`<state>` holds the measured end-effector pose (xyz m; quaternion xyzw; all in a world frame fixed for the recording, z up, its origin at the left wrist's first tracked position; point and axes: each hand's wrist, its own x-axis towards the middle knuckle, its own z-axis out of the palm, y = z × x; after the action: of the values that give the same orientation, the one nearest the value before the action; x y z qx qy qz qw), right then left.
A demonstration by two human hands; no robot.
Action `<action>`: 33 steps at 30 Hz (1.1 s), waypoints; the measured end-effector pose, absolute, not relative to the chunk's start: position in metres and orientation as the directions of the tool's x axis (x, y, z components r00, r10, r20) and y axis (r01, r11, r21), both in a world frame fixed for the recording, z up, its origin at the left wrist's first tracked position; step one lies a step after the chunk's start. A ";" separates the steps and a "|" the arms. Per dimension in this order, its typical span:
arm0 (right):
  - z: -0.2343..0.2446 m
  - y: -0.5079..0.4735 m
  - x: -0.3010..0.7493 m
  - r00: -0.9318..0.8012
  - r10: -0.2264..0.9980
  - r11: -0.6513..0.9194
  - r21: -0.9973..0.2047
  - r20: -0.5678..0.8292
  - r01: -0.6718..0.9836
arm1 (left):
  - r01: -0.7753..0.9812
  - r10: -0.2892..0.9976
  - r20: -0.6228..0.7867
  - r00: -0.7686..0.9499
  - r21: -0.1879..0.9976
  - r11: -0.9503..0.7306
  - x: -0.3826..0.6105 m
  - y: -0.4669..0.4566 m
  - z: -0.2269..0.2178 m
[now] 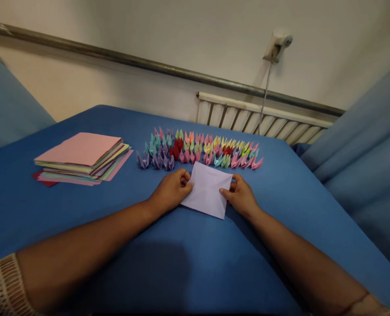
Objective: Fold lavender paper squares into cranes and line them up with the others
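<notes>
A pale lilac sheet of paper (pixel 208 189) lies on the blue tabletop (pixel 181 263) in front of me. My left hand (pixel 170 191) has curled fingers pinching the sheet's left edge. My right hand (pixel 241 195) pinches its right edge. Just behind the sheet stand rows of several small folded paper cranes (pixel 198 151) in purple, red, pink, yellow and green.
A stack of coloured paper squares (pixel 83 160), pink on top, sits at the left of the table. A radiator (pixel 257 118) and a metal rail (pixel 148 66) run along the wall behind. Blue fabric (pixel 369 153) hangs at the right.
</notes>
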<state>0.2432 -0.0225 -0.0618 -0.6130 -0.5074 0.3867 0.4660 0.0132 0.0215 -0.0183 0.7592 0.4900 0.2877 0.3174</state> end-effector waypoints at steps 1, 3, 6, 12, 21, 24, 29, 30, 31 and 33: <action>-0.063 -0.021 0.244 0.184 0.983 -0.035 -0.956 0.020 0.292 | 0.590 0.909 0.183 0.374 0.709 -0.386 0.012 0.022 -0.017; -0.064 -0.019 0.244 0.180 0.982 -0.012 -0.947 0.048 0.321 | 0.608 0.844 0.296 0.446 0.592 -0.529 0.010 0.020 -0.013; -0.060 -0.016 0.244 0.155 0.988 -0.027 -0.980 0.004 0.199 | 0.511 0.670 0.331 0.664 0.454 -0.730 0.008 0.015 -0.008; -0.046 -0.014 0.251 -0.010 0.989 -0.150 -0.974 -0.150 -0.172 | 0.358 0.465 0.223 0.857 0.391 -0.848 0.003 0.011 -0.007; -0.050 -0.009 0.260 0.263 0.956 0.045 -0.954 0.127 0.298 | 0.462 0.601 0.281 0.749 0.428 -0.777 0.004 0.029 -0.017; -0.039 -0.017 0.262 0.221 0.874 0.336 -0.866 0.433 0.369 | 0.522 0.669 0.230 0.707 0.470 -0.712 0.009 0.026 -0.015; -0.031 -0.029 0.260 -0.175 0.869 0.493 -0.785 0.462 0.376 | 0.632 0.817 0.166 0.553 0.556 -0.540 0.015 0.022 -0.015; -0.034 -0.028 0.258 -0.170 0.884 0.463 -0.766 0.435 0.445 | 0.645 0.836 0.155 0.527 0.568 -0.512 0.016 0.022 -0.016; -0.038 -0.027 0.257 -0.130 0.905 0.409 -0.748 0.404 0.523 | 0.652 0.849 0.142 0.509 0.581 -0.487 0.016 0.023 -0.017; -0.047 -0.022 0.254 -0.004 0.941 0.260 -0.714 0.339 0.650 | 0.643 0.865 0.119 0.488 0.620 -0.449 0.017 0.026 -0.020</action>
<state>0.2544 -0.0225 -0.0472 -0.5806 -0.6850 0.1813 0.4010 0.0165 0.0257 -0.0202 0.8235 0.4578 0.2151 0.2571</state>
